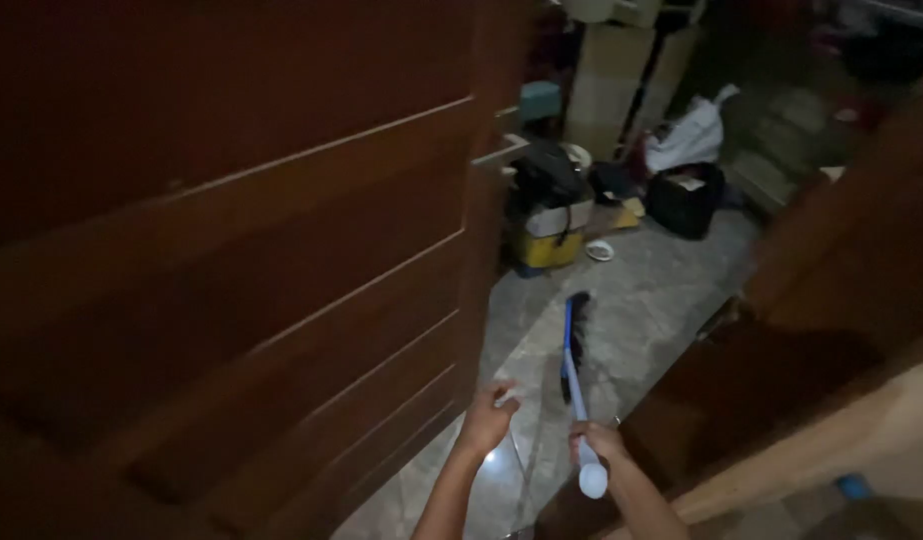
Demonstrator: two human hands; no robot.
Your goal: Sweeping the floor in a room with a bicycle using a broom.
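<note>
Brown wooden door (211,260) fills the whole left half of my view, panelled with grooves, swung open; its metal lever handle (498,152) sticks out at the door's edge, far up. On the right a brown wooden frame or second door leaf (841,290) runs from far right down to near centre. Between them grey marble-look floor (641,300), dim light.

Far end is clutter: pale cardboard boxes (621,70) stacked at the back, a black bag on a yellow container (547,215) just past the door edge, a black basket (686,198) with a white cloth or bag (693,135) above it, and a small white dish (600,250) on the floor between them.

I see a long-handled brush (573,350), blue and white handle, dark bristle head on the floor at the far end, lying in the gap between door and frame and pointing away from me. My right hand (599,440) is wrapped tight round the near white end of the handle, the rounded tip poking out below the fist. My left hand (489,415) is near the door's lower edge, fingers loosely spread, holding nothing; whether it touches the door I cannot tell. Hands sit near each other, apart.
</note>
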